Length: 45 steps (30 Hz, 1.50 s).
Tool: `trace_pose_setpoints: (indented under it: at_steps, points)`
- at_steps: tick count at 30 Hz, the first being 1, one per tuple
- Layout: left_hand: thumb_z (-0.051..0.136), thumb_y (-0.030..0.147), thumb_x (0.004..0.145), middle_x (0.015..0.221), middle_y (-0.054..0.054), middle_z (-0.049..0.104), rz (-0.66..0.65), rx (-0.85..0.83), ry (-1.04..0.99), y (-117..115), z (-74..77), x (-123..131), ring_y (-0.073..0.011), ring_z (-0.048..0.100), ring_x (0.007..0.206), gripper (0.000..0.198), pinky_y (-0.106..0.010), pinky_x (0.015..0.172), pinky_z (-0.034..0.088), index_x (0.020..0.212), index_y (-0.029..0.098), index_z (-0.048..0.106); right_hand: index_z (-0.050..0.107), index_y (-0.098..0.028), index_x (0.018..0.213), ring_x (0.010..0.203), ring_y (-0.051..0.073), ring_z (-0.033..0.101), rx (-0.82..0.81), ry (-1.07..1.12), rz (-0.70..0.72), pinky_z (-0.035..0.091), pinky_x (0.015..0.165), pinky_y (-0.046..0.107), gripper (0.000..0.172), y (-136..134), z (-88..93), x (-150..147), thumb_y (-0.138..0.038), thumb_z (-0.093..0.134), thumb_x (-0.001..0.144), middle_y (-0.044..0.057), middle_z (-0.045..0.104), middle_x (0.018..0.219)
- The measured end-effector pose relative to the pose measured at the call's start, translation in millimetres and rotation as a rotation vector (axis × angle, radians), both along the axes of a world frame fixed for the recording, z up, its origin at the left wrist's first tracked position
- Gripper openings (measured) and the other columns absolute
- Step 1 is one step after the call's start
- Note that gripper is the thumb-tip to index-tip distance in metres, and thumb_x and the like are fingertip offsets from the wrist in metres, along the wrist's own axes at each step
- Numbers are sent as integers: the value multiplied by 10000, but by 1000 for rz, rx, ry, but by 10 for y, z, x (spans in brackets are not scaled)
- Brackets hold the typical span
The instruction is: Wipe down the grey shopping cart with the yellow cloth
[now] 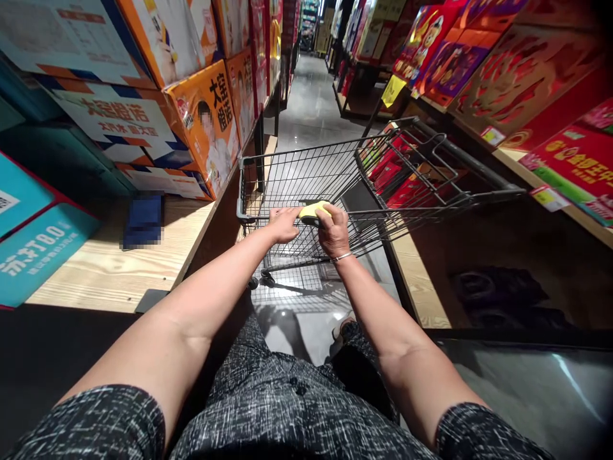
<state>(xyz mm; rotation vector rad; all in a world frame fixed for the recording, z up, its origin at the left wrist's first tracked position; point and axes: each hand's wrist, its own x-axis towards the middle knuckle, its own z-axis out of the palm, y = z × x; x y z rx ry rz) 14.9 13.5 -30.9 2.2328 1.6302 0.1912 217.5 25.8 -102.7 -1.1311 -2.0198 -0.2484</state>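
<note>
The aisle (306, 89) is largely blocked by a crosswise wire shopping cart (363, 206); orange cartons (205, 121) at left and red boxes (531, 83) at right are cut off. A dark-blue object (143, 218) appears pixelated. Over the cart's near rim, the right grip (334, 233) clasps a yellow item (315, 208), partly hidden; the left grip (283, 225) adjoins it, its closure indeterminable.

Yellow-green object (313, 209) partly behind right hand (334, 231), turquoise box (43, 252) cut off at left edge
</note>
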Motion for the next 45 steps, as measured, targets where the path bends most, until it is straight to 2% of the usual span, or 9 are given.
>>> trace_pose_setpoints:
  at_steps: [4, 10, 13, 19, 24, 27, 37, 41, 45]
  points:
    - [549, 196, 813, 1516, -46, 556, -24, 21, -41, -3, -78, 70, -298, 429, 1405, 680, -501, 1166, 223, 1481, 298, 479, 688, -307, 1231, 1280, 289, 435, -17, 99, -119, 407, 1128, 523, 467, -88, -386, 212, -72, 552, 850, 95, 552, 1329]
    - [566, 180, 758, 1361, -35, 651, -15, 85, -72, -6, -159, 11, -296, 493, 1290, 634, -493, 1101, 256, 1377, 312, 544, 725, -255, 1035, 1068, 257, 496, -536, 197, -212, 493, 963, 421, 487, -549, -1440, 20, 11, 539, 672, 93, 575, 1175]
    - [564, 169, 742, 1338, -23, 658, -16, 71, -71, -6, -124, 13, -288, 483, 1297, 642, -486, 1110, 239, 1364, 324, 539, 692, -214, 948, 962, 233, 502, -598, 242, -246, 505, 878, 379, 380, -570, -1660, -42, -31, 564, 640, 84, 577, 1048]
    - [559, 174, 739, 1297, -36, 660, -2, 52, -71, -22, -82, 19, -297, 484, 1267, 642, -488, 1081, 254, 1368, 301, 539, 645, -177, 973, 974, 249, 536, -563, 280, -252, 511, 927, 412, 312, -240, -1265, 227, -112, 599, 671, 90, 593, 990]
    - [536, 175, 739, 1311, -28, 665, -1, 56, -114, -14, -104, 9, -290, 492, 1278, 624, -496, 1108, 230, 1348, 309, 551, 642, -217, 1084, 1045, 260, 534, -109, 305, -241, 500, 955, 444, 373, -82, -440, 692, -176, 631, 713, 86, 557, 1079]
    - [526, 179, 739, 1301, -16, 678, -4, 58, -144, -8, -122, 4, -285, 506, 1264, 598, -495, 1110, 233, 1320, 313, 573, 663, -262, 1186, 1115, 268, 504, 59, 265, -305, 469, 1003, 465, 424, -59, -186, 806, -191, 639, 768, 87, 512, 1166]
    - [519, 169, 735, 1251, -9, 697, -16, 81, -137, -33, -165, -94, -273, 520, 1256, 595, -489, 1116, 218, 1310, 302, 586, 759, -282, 1131, 1073, 274, 479, -432, 62, -266, 500, 983, 446, 526, -393, -1230, 344, -29, 545, 722, 96, 490, 1154]
    - [526, 170, 721, 1215, -12, 705, -18, 86, -123, 5, -130, -200, -275, 538, 1206, 571, -493, 1096, 236, 1270, 305, 606, 764, -274, 1139, 1113, 270, 505, -466, 47, -167, 498, 1019, 437, 518, -406, -1160, 388, -26, 530, 748, 101, 530, 1208]
    - [530, 187, 722, 1213, -20, 706, -15, 80, -124, 52, -131, -313, -270, 547, 1199, 549, -490, 1102, 238, 1250, 299, 631, 734, -279, 1166, 1174, 266, 522, -354, 89, -95, 516, 1036, 449, 499, -397, -734, 630, -74, 538, 755, 85, 544, 1261]
